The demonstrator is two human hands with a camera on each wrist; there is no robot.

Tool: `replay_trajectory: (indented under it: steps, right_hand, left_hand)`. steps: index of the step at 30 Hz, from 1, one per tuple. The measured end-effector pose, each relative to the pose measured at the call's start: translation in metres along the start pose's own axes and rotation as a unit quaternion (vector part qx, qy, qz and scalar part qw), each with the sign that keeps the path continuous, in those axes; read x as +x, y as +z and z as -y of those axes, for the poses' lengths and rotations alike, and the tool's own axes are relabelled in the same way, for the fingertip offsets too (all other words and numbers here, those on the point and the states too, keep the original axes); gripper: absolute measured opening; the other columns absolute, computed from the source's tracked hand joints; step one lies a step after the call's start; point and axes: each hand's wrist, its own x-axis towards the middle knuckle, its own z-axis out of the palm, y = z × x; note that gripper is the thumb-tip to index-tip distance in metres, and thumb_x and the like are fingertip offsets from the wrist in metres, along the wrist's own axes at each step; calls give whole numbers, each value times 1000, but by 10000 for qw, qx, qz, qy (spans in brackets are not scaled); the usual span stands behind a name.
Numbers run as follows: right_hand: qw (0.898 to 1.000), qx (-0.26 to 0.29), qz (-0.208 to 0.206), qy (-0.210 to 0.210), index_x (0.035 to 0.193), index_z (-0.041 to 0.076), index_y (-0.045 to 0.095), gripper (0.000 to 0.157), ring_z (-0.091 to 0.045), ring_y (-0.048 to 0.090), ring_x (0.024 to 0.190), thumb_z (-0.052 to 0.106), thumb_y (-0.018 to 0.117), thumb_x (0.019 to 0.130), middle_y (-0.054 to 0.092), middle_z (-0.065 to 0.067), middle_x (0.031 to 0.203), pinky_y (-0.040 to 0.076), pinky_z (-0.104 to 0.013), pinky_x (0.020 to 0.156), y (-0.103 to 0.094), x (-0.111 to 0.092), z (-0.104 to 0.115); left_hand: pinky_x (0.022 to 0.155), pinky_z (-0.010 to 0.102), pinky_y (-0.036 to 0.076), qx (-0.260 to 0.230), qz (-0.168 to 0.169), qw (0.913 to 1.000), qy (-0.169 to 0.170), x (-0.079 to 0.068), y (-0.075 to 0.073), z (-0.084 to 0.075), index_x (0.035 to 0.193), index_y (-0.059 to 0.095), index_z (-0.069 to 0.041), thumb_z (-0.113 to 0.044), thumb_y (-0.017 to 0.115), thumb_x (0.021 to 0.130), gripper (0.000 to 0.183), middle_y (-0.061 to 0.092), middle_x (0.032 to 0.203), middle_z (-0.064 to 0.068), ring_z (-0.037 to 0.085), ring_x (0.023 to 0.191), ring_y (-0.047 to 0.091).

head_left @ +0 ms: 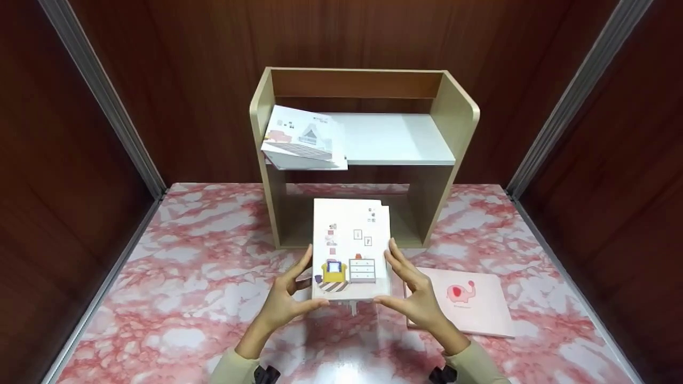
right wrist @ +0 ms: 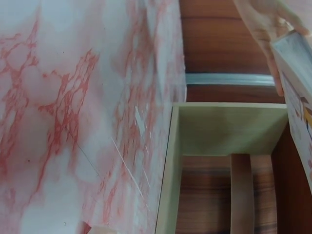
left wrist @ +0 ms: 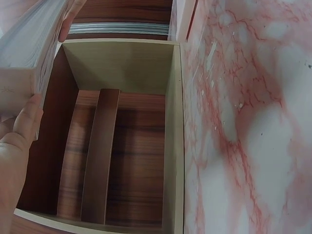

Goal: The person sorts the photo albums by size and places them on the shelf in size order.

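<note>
In the head view, both hands hold a small stack of white-covered books (head_left: 344, 240) upright in front of the shelf. The front cover carries a yellow armchair and a chest of drawers; another edge peeks out at its upper right. My left hand (head_left: 285, 298) grips the left side, thumb at the lower corner and fingers behind. On the opposite side, my right hand (head_left: 419, 298) has its thumb at the bottom corner and fingers along the edge. The left wrist view shows the thick page edges (left wrist: 29, 44) of the held books.
A two-tier wooden bookshelf (head_left: 464, 122) stands on the pink marbled table (head_left: 203, 277). White books (head_left: 304, 141) lean at the left of its upper shelf, jutting past the front edge. A pink elephant book (head_left: 480, 314) lies flat beside my right hand. Dark wood panels (head_left: 64, 133) enclose the space.
</note>
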Motion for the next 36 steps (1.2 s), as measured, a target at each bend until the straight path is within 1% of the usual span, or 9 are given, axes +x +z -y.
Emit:
replay_trajectory:
  steps: [2,6,9,12,18,24,26,31,36]
  right_hand:
    - [10000,29,4,-20,129,-20,39,83,-47,26,128,-8,81,59,23,-39,140,31,-24,106,0,0,0]
    - [10000,47,3,-37,129,-20,39,83,-47,25,129,-8,81,59,23,-39,140,31,-25,106,-1,1,0]
    - [10000,19,-3,-54,129,-20,39,83,-47,26,129,-8,81,59,24,-39,140,32,-25,106,-1,1,1]
    - [9999,-29,-8,-99,128,-20,40,82,-47,26,128,-8,82,58,24,-39,139,32,-25,106,-1,2,1]
    - [9998,-41,-29,-186,127,-20,41,82,-50,26,127,-9,82,57,25,-40,139,31,-26,106,-3,5,2]
    - [9996,-88,-29,-274,126,-21,41,81,-51,26,126,-8,82,57,25,-41,138,32,-27,106,-3,8,5]
    - [9994,-105,-29,-316,126,-21,41,81,-51,27,125,-9,82,57,25,-41,137,33,-27,105,-4,9,6]
    - [9991,-91,-44,-405,124,-23,41,81,-51,28,125,-9,83,56,25,-42,136,33,-28,106,-3,10,7]
    - [9987,-134,-65,-485,123,-24,41,81,-51,29,125,-8,83,56,26,-43,135,33,-29,105,-3,11,9]
  left_hand:
    - [88,40,50,16,-13,10000,13,1,0,-1,142,18,11,9,77,67,95,26,144,32,30,124,44]
    - [88,39,50,21,-41,10000,58,0,-1,8,144,20,7,11,77,66,97,28,145,29,25,126,44]
    - [88,37,50,44,-44,9999,108,-1,-2,15,145,21,3,9,78,66,97,28,146,25,24,127,43]
    - [88,37,50,70,-43,9999,126,-1,-3,17,146,21,0,4,79,67,98,28,148,22,24,128,42]
    - [89,37,50,127,-64,9998,151,0,-4,16,146,22,-2,2,80,67,98,27,149,19,23,129,40]
    - [89,36,50,141,-83,9997,194,1,-4,14,146,22,-1,8,79,65,99,26,149,19,33,128,39]
    - [89,36,50,148,-105,9996,216,1,-4,13,145,22,1,11,78,64,100,26,149,21,31,129,39]
    - [89,37,50,123,-108,9996,233,2,-3,9,145,20,4,14,78,62,101,24,148,23,22,130,39]
    - [89,36,50,142,-85,9995,272,3,-3,9,145,20,4,14,78,62,101,24,149,23,20,131,39]
